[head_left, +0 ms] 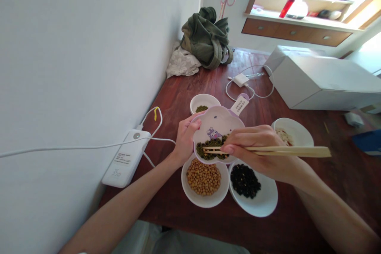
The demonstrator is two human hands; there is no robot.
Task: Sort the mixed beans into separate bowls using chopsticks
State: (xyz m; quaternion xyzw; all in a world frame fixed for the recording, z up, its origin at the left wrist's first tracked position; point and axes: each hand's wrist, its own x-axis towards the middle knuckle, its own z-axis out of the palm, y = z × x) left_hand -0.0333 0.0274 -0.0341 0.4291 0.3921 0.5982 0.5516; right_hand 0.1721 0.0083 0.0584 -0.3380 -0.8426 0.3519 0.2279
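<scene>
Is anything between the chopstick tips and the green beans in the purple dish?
Nothing visible. The right hand holds the chopsticks with their tips already in the green beans inside the purple dish, which the left hand holds tilted above the soybean bowl.

The lilac cartoon dish (216, 127) tilts in the left hand (185, 139), green beans (212, 149) pooled low. Wooden chopsticks (285, 151) in the right hand (262, 149) reach into the beans.

A white flower-shaped dish (218, 121) with lilac rim and purple cartoon figure holds green mung beans (212, 149); yellow soybeans (203, 177) and black beans (245, 180) fill white bowls on the reddish-brown worktop (184, 95).
</scene>
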